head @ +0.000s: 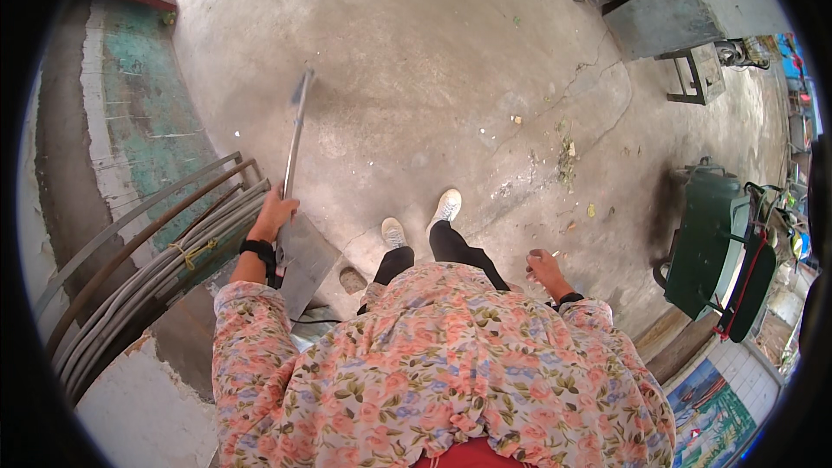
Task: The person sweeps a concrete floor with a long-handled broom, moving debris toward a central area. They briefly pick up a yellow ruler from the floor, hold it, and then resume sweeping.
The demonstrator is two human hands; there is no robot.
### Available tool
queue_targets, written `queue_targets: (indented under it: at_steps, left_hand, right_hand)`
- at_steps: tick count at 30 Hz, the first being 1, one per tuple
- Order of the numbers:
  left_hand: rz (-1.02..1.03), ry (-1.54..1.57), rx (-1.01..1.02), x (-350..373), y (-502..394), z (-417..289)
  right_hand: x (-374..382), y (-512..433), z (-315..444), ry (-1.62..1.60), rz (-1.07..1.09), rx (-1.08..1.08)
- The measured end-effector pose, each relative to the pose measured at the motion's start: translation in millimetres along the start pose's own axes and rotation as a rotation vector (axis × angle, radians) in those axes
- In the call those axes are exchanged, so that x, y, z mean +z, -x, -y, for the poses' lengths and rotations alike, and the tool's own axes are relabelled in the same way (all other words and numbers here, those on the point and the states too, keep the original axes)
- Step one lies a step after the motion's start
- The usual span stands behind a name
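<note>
My left hand [276, 211] is closed round a long, pale metal-coloured pole [296, 146], which slants up and away over the concrete floor. A bluish, blurred part hangs at the pole's far end; its kind cannot be told. To the right of my body, my right hand [545, 268] hangs with its fingers bent and apart, holding nothing that I can see. Dark bands sit on both wrists. My two pale shoes [448, 205] stand on the floor between the hands.
Long pipes [162, 260], some tied with yellow cord, lie along the left wall. A flat grey board [305, 260] is beside my left hand. At the right stand a dark green wheeled bin [705, 240] and a small stool [699, 75]. Leaf debris [567, 159] lies on the floor.
</note>
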State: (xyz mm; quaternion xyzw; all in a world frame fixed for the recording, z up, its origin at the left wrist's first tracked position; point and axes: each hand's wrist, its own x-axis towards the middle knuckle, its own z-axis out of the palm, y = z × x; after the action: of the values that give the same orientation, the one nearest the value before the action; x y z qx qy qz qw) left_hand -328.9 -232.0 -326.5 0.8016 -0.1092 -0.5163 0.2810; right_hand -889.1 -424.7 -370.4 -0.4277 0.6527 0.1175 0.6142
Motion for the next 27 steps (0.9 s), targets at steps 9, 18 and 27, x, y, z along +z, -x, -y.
queue_targets:
  at_steps: [9, 18, 27]
  left_hand:
    - [0.511, -0.149, -0.008, 126, 82, -26]
    - [0.309, -0.045, 0.017, 102, 64, -60]
    - [-0.035, 0.124, -0.076, 26, -24, -31]
  right_hand:
    - [20, -1, 24, 0.083, 0.083, -0.031]
    - [-3, -7, 25, 0.018, 0.006, -0.082]
    - [-13, -3, -3, -0.001, -0.014, -0.004]
